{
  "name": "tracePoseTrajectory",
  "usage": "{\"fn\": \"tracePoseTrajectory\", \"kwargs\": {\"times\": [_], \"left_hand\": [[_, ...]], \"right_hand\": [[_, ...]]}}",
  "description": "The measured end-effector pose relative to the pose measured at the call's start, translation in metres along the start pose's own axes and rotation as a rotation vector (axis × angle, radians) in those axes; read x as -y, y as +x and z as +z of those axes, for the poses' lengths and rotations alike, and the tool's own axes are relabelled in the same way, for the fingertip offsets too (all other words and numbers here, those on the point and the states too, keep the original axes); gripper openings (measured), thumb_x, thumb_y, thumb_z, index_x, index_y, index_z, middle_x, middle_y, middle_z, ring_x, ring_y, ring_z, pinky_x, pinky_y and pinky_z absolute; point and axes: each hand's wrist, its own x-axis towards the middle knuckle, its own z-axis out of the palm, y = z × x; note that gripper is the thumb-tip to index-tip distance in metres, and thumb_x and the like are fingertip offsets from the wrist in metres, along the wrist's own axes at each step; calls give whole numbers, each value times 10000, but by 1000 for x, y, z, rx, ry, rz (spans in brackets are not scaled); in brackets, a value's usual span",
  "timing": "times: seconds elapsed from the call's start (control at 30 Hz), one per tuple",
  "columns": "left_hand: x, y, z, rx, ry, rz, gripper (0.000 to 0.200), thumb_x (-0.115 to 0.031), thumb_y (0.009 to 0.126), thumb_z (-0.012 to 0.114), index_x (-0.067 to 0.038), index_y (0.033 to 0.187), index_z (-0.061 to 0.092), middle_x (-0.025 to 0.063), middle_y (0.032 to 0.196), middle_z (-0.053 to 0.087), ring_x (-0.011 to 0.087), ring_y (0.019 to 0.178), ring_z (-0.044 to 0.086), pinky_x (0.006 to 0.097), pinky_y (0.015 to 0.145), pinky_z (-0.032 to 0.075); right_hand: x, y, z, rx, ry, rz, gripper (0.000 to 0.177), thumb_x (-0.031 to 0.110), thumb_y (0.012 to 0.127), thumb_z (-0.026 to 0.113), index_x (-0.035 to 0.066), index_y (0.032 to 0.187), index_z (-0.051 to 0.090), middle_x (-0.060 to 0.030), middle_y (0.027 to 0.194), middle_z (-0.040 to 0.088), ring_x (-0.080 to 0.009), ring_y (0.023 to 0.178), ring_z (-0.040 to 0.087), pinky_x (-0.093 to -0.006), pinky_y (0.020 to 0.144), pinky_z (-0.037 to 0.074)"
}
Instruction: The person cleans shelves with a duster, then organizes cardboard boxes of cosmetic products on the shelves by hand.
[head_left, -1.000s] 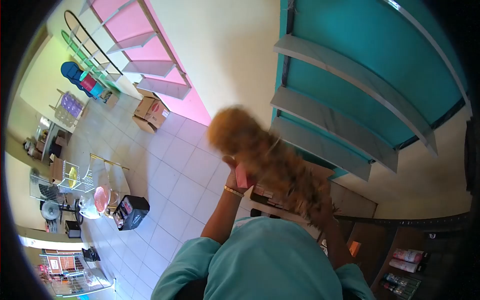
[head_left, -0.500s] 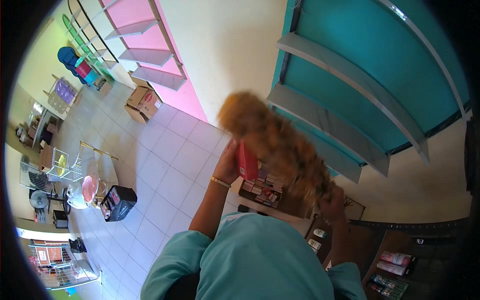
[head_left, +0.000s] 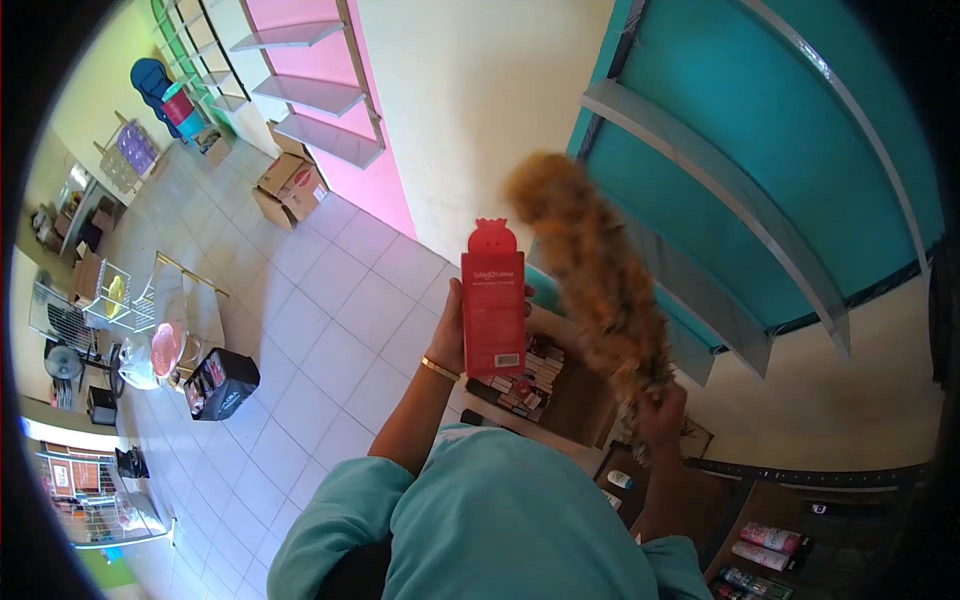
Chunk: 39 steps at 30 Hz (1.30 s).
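My left hand [head_left: 455, 332] grips a red box [head_left: 493, 312] with a scalloped top and a barcode label near its lower edge. The box stands upright in the view, its printed back facing me. In my right hand [head_left: 662, 412] is the handle end of a fluffy brown feather duster [head_left: 600, 270]. The duster's head points up and to the left, slightly blurred, apart from the box. Below the red box, a cardboard box [head_left: 585, 400] holds several small packages [head_left: 530, 385].
Teal-backed shelves [head_left: 720, 190] curve along the right, and a pink wall unit with shelves [head_left: 310, 92] stands ahead. A carton [head_left: 290, 190] rests on the tiled floor [head_left: 330, 290]. A black bag [head_left: 222, 384] lies at left. Bottles [head_left: 770, 538] sit on the dark shelf at lower right.
The red box has turned so its printed back faces me, out from behind the duster. The duster has swung to the right and more upright, away from the box.
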Motion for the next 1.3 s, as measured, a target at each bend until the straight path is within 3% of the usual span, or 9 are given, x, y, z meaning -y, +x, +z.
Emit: {"fn": "tracePoseTrajectory", "kwargs": {"times": [0.1, 0.27, 0.3, 0.4, 0.7, 0.9, 1.07, 1.2, 1.3], "left_hand": [[3, 8, 2, 73, 15, 44, 727, -600, 774, 285, -36, 1233, 281, 155, 1207, 375, 253, 1031, 453, 446, 829, 412], [9, 3, 3, -265, 37, 125, 684, -543, 787, 356, -12, 1215, 298, 147, 1160, 415, 220, 967, 490, 373, 772, 454], [7, 1, 6, -292, -64, 71, 677, -532, 787, 370, -12, 1214, 299, 145, 1162, 414, 215, 965, 490, 365, 780, 450], [3, 5, 8, 224, 13, 55, 674, -510, 767, 435, -39, 1225, 286, 130, 1067, 444, 233, 921, 489, 390, 802, 434], [-3, 12, 8, 316, -229, 115, 658, -389, 772, 495, -40, 1253, 213, 158, 1204, 349, 291, 1063, 402, 421, 834, 409], [1, 16, -5, -62, -598, 187, 564, -440, 748, 495, -73, 1153, 355, 108, 1063, 437, 214, 939, 454, 397, 787, 387], [12, 14, 8, -128, -762, 257, 607, -465, 797, 391, -78, 1246, 261, 94, 1232, 348, 246, 1118, 349, 405, 971, 234], [4, 15, 14, -277, -256, 309, 668, -534, 745, 434, -119, 1242, 275, 120, 1141, 416, 242, 1049, 403, 444, 884, 331], [-6, 14, 12, -66, -172, 302, 664, -552, 747, 410, -137, 1245, 266, 100, 971, 491, 219, 828, 503, 442, 695, 421]], "right_hand": [[12, 6, -12, 66, 39, 60, 178, 89, 619, 518, -15, 761, 541, -146, 618, 547, -266, 583, 571, -336, 491, 427], [15, -2, 1, 208, -327, -481, 170, 100, 705, 540, -46, 791, 530, -104, 615, 559, -224, 602, 578, -346, 518, 439], [15, -1, 3, 170, -188, -250, 197, 120, 691, 552, -43, 799, 532, -106, 611, 557, -232, 595, 574, -354, 518, 437], [7, 6, 7, 45, 109, 159, 221, 137, 674, 557, -33, 814, 535, -120, 656, 555, -238, 619, 563, -360, 532, 424], [-5, -20, 21, 286, -319, -345, 301, 185, 618, 582, 1, 853, 540, -141, 633, 537, -267, 598, 551, -353, 522, 430], [-34, -8, 39, -35, -6, -94, 253, 200, 646, 572, 9, 808, 542, -146, 668, 548, -247, 579, 547, -321, 508, 410], [-14, -22, 51, 189, -293, -539, 409, 275, 599, 623, 40, 923, 538, -140, 698, 538, -325, 600, 529, -378, 529, 419], [-55, -13, 57, 126, -170, -173, 334, 268, 673, 596, 23, 892, 538, -120, 692, 555, -272, 602, 549, -368, 529, 422], [-72, 11, 45, -131, 30, 137, 250, 230, 748, 568, -17, 769, 538, -111, 636, 551, -220, 564, 547, -356, 521, 423]]}}
